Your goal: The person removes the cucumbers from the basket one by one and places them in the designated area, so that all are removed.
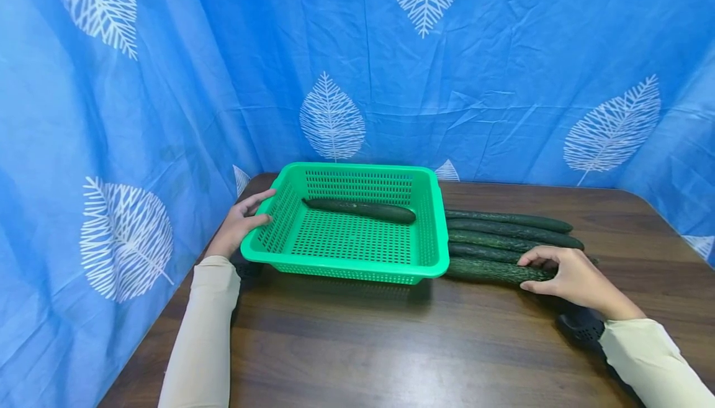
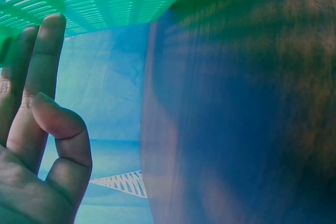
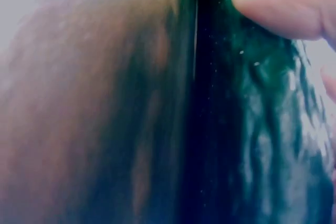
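A green plastic basket with slotted walls holds one cucumber lying along its far side. My left hand grips the basket's left rim, and in the left wrist view straight fingers lie against the outer wall. To the right of the basket, several long dark cucumbers lie side by side, their left ends hidden behind it. My right hand holds the nearest cucumber of the row near its right end, thumb on the near side. Its bumpy skin fills much of the right wrist view.
The brown wooden table carries everything, with a rounded corner at the far right. A blue curtain with white leaf prints hangs behind the table and along its left side. Dark wrist devices sit under the sleeves.
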`<state>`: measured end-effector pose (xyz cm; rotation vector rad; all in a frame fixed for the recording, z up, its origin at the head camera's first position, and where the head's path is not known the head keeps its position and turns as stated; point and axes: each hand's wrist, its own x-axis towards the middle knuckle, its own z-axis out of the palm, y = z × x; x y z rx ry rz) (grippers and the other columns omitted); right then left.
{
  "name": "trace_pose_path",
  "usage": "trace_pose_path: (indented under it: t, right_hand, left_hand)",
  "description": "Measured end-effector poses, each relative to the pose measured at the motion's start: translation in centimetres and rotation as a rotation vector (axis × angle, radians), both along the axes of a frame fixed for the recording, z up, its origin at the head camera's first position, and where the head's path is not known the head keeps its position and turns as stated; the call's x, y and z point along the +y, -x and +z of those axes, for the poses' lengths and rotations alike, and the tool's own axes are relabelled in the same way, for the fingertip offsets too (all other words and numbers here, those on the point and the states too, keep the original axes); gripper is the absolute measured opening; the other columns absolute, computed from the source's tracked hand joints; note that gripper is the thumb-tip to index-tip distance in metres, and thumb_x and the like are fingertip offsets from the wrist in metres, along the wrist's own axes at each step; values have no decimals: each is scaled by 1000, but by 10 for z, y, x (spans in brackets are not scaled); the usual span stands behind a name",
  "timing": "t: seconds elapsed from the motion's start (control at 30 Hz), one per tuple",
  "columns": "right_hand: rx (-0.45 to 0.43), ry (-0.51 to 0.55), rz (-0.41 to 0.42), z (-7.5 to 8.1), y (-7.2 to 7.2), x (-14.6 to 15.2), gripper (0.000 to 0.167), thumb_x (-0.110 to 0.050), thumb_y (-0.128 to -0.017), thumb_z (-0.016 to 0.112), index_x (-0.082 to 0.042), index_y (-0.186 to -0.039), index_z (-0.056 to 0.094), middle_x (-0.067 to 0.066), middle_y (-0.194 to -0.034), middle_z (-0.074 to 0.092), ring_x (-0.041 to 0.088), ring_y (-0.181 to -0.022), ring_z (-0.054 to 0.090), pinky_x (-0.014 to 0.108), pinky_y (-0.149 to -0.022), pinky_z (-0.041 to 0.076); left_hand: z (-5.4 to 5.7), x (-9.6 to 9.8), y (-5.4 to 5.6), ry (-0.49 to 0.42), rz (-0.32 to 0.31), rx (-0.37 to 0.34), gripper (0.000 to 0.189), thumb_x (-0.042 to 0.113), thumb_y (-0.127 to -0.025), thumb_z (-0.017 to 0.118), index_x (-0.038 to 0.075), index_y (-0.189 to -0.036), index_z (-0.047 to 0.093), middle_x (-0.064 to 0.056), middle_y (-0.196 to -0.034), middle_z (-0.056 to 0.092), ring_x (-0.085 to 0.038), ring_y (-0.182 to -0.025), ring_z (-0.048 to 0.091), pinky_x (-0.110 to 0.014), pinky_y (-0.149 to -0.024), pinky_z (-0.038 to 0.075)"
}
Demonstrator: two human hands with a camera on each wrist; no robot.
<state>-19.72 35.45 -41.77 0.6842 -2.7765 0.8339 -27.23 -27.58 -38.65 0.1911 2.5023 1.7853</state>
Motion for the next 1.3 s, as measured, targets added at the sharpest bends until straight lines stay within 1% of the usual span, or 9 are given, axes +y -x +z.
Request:
trace_pose_path:
  t: [0.13,0.23,0.5,0.6,0.73,0.83,0.97,1.13,1.3]
  right_hand:
    - [21,-78,-19,0,2,-4,35,-13,-74,100,-17,-101,79,-6,-101,69,1,-88,57,30,-71,54]
    - [56,-118,-22,-1,2,-6,37,-16,-71,102,-19,-100,79,-7,-100,69,2,-88,55,31,-69,52]
    - [156,-92,32,-6,4,-2,43,-9,-65,102,-20,-97,76,-13,-94,61,0,-84,47,28,-63,44]
    - [150,-81,31,-7,4,0,44,-10,-64,102,-20,-97,75,-13,-94,58,0,-85,48,28,-63,43]
    - [129,-81,34,-7,4,1,44,-11,-64,102,-20,-98,76,-13,-94,58,0,-84,48,29,-62,43]
    - [112,-80,36,-6,4,0,44,-11,-65,102,-19,-100,76,-13,-94,58,0,-82,47,29,-62,43]
    - [76,-71,52,-2,4,-2,46,-10,-68,101,-13,-108,77,-10,-96,60,1,-80,46,29,-62,43]
    - [34,-64,68,4,4,-7,47,-10,-75,98,-9,-117,77,-6,-102,66,1,-83,49,29,-64,47]
    - [61,-49,92,10,5,-12,43,-9,-79,95,-9,-119,77,-1,-107,70,2,-88,55,29,-67,50]
  left_hand:
    - [0,-1,0,7,0,7,70,8,-103,61,10,-169,39,-16,-175,31,-35,-160,29,-19,-92,47]
    - [0,-1,0,-3,1,0,70,8,-103,60,10,-169,39,-17,-174,33,-37,-154,37,-21,-89,49]
    - [0,1,3,8,-9,12,70,9,-103,61,10,-169,39,-14,-177,28,-32,-163,25,-23,-95,47]
    - [1,1,3,11,-7,13,70,9,-103,61,10,-169,39,-14,-177,28,-32,-163,24,-24,-96,47]
    - [1,1,2,-1,-2,-1,69,9,-103,60,11,-169,39,-16,-174,33,-29,-149,44,-23,-91,49]
    - [0,1,1,-11,-2,-7,69,9,-103,60,11,-169,39,-17,-174,33,-29,-147,46,-21,-87,50]
    - [0,1,0,-9,-2,-3,70,8,-103,60,10,-169,39,-16,-176,30,-33,-159,31,-20,-89,48]
    - [1,0,0,3,3,-2,70,8,-102,61,11,-169,40,-16,-175,31,-34,-160,29,-20,-90,47]
    - [0,1,0,11,-3,7,70,9,-103,61,10,-169,39,-15,-177,28,-32,-164,21,-20,-96,44]
